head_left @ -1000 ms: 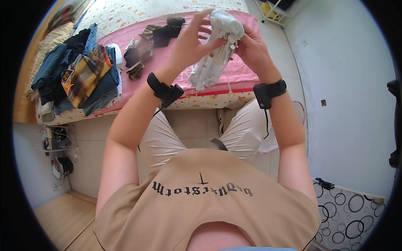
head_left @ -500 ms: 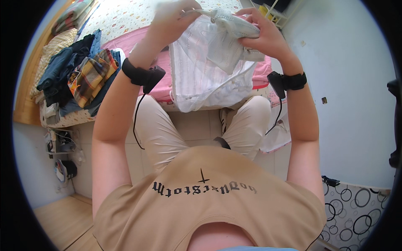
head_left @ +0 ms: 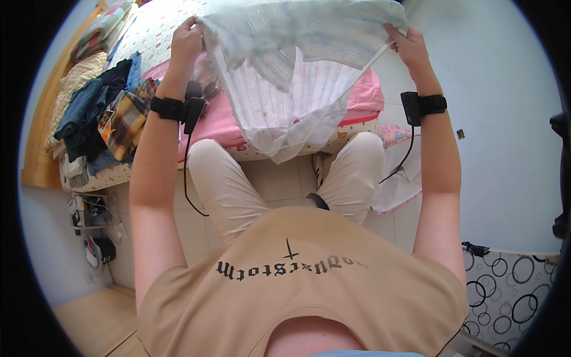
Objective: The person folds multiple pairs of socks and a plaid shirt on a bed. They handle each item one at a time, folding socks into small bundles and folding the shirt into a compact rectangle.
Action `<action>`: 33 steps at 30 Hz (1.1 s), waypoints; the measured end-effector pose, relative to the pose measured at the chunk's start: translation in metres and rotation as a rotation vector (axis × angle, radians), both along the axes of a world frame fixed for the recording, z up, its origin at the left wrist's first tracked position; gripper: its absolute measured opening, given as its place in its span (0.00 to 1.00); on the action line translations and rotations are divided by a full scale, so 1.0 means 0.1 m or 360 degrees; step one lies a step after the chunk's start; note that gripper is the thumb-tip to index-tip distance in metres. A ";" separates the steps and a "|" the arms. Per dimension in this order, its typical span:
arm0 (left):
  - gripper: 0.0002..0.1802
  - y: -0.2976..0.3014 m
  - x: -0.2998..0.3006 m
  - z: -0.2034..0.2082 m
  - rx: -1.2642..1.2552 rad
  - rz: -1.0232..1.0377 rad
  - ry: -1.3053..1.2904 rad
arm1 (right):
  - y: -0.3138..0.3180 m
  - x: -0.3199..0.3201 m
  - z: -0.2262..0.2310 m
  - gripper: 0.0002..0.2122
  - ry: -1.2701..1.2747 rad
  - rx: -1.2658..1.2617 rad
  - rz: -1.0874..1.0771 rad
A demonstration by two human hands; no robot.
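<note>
A thin white garment (head_left: 270,101) with lengthwise openwork stripes is stretched wide between my raised hands. At its upper left corner, my left hand (head_left: 187,40) is closed with the fabric pinched in its fingers. My right hand (head_left: 411,49) pinches the opposite upper corner between thumb and fingers. From this spread edge the cloth sags in a folded flap, and its lower end bunches at the bed's near edge above my knees. A pink cloth (head_left: 367,98) lies beneath it on the bed.
On the left of the bed, a pile of dark and denim clothes (head_left: 89,104) lies beside a plaid garment (head_left: 128,119). A folded blanket (head_left: 104,33) sits farther back. The wall (head_left: 505,131) rises close to my right arm. A pale cloth (head_left: 398,172) hangs low by my right knee.
My hands have moved apart, left hand to the left and right hand to the right. The garment, bunched between them before, is now spread wide.
</note>
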State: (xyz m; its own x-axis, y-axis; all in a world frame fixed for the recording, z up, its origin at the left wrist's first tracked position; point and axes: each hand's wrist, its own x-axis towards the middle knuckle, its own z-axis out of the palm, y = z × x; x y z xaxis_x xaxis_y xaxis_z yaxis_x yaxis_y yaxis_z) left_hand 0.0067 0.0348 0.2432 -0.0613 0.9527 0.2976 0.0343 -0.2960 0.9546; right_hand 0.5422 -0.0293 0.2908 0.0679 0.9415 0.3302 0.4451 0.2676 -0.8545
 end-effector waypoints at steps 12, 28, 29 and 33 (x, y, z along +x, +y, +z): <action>0.20 -0.07 -0.03 -0.12 -0.0400 0.0179 -0.0253 | 0.04 0.02 -0.06 0.12 0.0123 0.0046 0.0066; 0.41 -0.26 1.54 -2.05 -0.0144 -0.0602 0.1485 | 0.17 0.16 -0.64 0.12 0.0523 -0.0464 0.0036; 0.36 -0.19 1.58 -2.11 -0.0210 -0.0585 0.1336 | 0.18 0.19 -0.64 0.12 0.0580 -0.0464 0.0083; 0.18 0.23 1.46 -2.02 -0.0145 -0.0450 0.0967 | 0.29 0.40 -0.62 0.12 0.0642 -0.0414 0.0066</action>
State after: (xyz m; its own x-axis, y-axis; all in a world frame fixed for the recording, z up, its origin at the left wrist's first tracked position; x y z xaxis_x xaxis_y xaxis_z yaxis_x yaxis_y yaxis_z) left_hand 0.1531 0.0579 0.0414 0.3471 0.9303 0.1184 0.5060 -0.2921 0.8116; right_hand 0.5820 -0.0001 0.2289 0.1028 0.9940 0.0386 0.0579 0.0327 -0.9978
